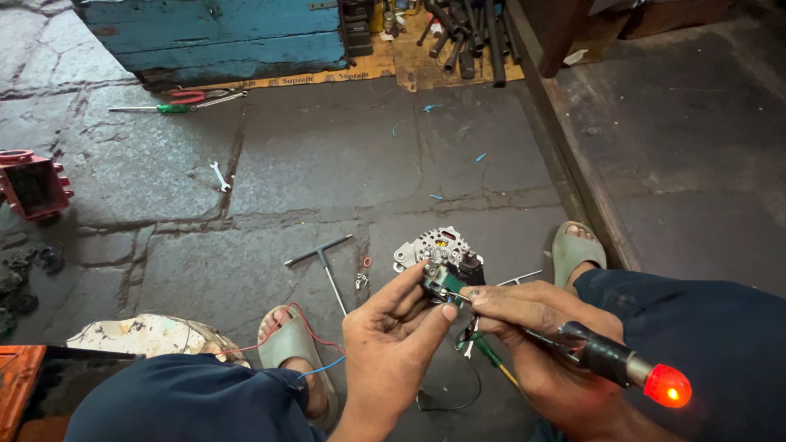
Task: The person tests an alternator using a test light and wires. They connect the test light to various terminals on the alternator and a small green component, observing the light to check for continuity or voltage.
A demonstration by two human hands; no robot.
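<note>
1. A red box-shaped housing (31, 185) sits at the far left on the stone floor (327, 164); its open inside looks dark, contents unclear.
2. A blue wooden chest (217, 37) stands at the top, shut.
3. A T-handle wrench (323, 260) lies on the floor.
4. The left hand (391, 340) pinches a small green-and-metal part (440, 278) between thumb and fingers.
5. The right hand (536, 331) grips a test-light probe (610, 360), its red end lit, tip touching the part.
6. A silver alternator housing (432, 243) lies just behind the hands.
</note>
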